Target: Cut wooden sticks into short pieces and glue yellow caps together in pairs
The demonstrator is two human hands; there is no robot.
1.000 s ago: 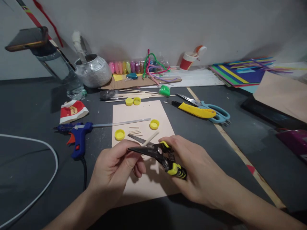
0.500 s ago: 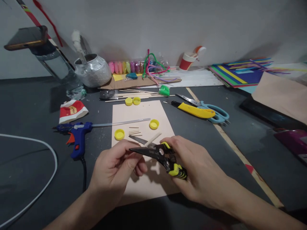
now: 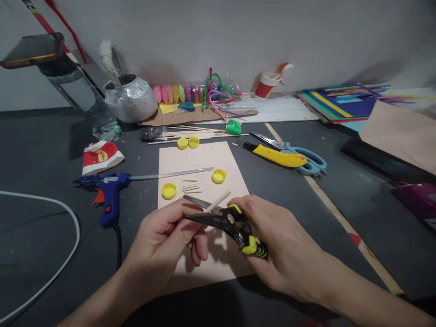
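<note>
My right hand [image 3: 275, 240] is closed round the black-and-yellow handles of a pair of snips [image 3: 221, 222], whose blades point left and stand apart. Between the blades lies a pale wooden stick [image 3: 219, 200], its upper end sticking up to the right. My left hand [image 3: 170, 240] pinches the stick's lower end, which the fingers hide. Below the hands is a beige sheet of paper [image 3: 194, 159]. Several short cut sticks [image 3: 191, 187] lie on it, between a yellow bottle cap [image 3: 169, 190] at left and another yellow cap [image 3: 218, 175] at right.
A blue glue gun [image 3: 111, 195] with a long clear glue stick [image 3: 170, 173] lies at left, near a white cable [image 3: 76, 218]. A yellow utility knife [image 3: 277, 156] and blue-handled scissors [image 3: 304, 159] lie at right. Long sticks [image 3: 194, 135] and a silver pot [image 3: 131, 100] are farther back.
The snips' blades stand slightly wider apart, and the stick's free end has shifted a little to the right. Both hands keep their holds; the view has moved slightly.
</note>
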